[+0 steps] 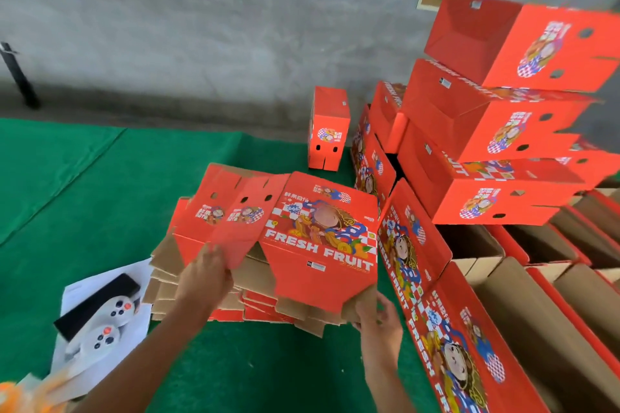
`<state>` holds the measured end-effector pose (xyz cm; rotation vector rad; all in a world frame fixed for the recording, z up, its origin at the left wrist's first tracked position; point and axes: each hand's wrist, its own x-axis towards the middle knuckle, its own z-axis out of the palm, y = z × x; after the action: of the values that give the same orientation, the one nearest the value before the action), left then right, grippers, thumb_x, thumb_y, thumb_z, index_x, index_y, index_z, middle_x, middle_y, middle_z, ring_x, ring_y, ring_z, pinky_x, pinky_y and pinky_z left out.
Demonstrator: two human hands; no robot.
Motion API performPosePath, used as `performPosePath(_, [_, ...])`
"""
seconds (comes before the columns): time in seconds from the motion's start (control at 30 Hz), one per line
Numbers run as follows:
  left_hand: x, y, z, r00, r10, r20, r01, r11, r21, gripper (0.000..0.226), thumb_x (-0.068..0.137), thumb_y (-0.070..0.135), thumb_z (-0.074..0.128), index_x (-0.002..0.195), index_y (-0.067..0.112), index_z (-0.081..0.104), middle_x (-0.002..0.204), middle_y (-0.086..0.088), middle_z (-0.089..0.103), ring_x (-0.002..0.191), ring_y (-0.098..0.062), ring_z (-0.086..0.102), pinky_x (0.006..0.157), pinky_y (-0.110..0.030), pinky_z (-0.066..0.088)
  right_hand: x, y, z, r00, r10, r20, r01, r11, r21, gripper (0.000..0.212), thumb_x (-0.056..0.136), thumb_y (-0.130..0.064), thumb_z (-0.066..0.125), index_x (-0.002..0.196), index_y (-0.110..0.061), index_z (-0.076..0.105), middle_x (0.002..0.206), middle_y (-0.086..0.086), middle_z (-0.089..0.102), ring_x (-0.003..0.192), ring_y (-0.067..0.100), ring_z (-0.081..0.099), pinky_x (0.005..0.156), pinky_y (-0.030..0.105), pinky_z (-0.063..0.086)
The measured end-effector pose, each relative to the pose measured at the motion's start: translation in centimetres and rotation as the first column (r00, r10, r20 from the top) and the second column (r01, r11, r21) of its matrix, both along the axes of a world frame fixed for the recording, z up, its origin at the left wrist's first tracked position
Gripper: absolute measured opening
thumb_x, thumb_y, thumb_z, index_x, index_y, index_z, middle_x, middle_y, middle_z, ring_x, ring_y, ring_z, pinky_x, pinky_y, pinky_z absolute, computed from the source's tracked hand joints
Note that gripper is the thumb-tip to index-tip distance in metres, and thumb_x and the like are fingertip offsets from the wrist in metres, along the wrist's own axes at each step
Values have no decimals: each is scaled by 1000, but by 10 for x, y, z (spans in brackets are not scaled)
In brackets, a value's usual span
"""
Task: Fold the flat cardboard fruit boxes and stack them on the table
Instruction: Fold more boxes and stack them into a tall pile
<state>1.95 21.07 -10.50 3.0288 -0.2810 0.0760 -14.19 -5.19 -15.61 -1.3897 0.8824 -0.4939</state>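
Two hands hold one flat red cardboard box (312, 238), lifted and tilted above the pile of flat boxes (201, 292) that lies on the green table cover (84, 184). The left hand (206, 273) grips a lower flap at the box's left side, fingers curled round the flap's edge. The right hand (379, 315) pinches the brown lower flap at the box's near right corner, thumb on top and fingers beneath. The printed face with the words FRESH FRUIT is turned up toward the camera, and the side panels with round holes fan out at the upper left. Open green cover stretches to the left and beyond the pile as far as the grey wall (201, 27). Just to the right the room is tight: a row of folded boxes (503, 295) with open brown insides stands touching the held box's right edge, and a stack of folded boxes (496, 131) leans above it in several tiers. A single upright box (328, 129) stands apart behind the pile. Near the left forearm, a sheet of white paper (107, 318) carries a black device and two white game controllers (107, 325).
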Motion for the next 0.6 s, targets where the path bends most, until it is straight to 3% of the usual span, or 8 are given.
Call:
performPosePath(0.07, [-4,8,13,998,5,58,1,995,-96,21,101,24,47,114,14,61,99,-11,71,88,-37,72,71,-44,57,4,-4,16,997,-52,59,53,999,-1,42,91,-21,76,129,-31,63,111,-4,71,99,21,70,82,39,60])
performPosePath(0.13, [-8,10,33,993,11,115,14,976,-216,23,102,33,53,106,16,68,90,-13,74,84,-41,70,68,-42,53,13,-5,34,988,-84,133,84,996,7,57,88,-11,77,138,-33,61,115,-9,71,103,17,68,83,34,57])
performPosePath(0.23, [-5,6,70,972,88,218,45,840,-541,38,96,39,68,81,4,67,76,-23,70,77,-47,67,63,-43,49,24,-6,66,976,-52,210,86,984,-155,48,95,-12,70,140,-28,63,120,-6,72,109,16,67,99,49,54])
performPosePath(0.27, [-1,6,85,965,114,237,64,773,-631,40,95,38,71,76,4,64,74,-22,69,76,-46,66,64,-42,48,27,-12,77,975,-31,220,80,973,-219,37,98,-17,68,135,-20,67,110,-4,74,102,15,68,100,54,52])
performPosePath(0.33, [8,13,113,963,150,224,90,605,-791,41,95,42,71,76,5,65,75,-13,69,75,-34,67,66,-38,48,32,-26,106,968,10,252,65,956,-287,29,98,-31,69,115,-8,74,89,4,74,88,19,70,92,50,53])
performPosePath(0.47, [16,20,154,959,247,143,128,75,-989,47,90,46,69,81,1,67,79,-7,69,74,-15,57,70,-40,49,26,-49,168,903,225,366,-126,953,-275,13,95,-34,71,97,-44,80,97,-10,80,90,3,74,69,9,54])
performPosePath(0.53, [15,21,166,941,309,142,181,-103,-978,39,89,46,71,84,7,65,77,3,67,73,-10,56,71,-36,48,35,-47,192,832,307,462,-183,938,-293,20,96,-32,69,113,-37,78,109,-6,79,102,5,73,78,11,55])
performPosePath(0.6, [12,17,175,916,341,210,274,-150,-950,21,87,41,70,92,21,66,83,11,69,77,-5,60,74,-30,51,47,-45,208,738,410,535,-309,911,-271,35,104,-13,55,138,-16,65,119,6,75,105,4,73,105,26,51])
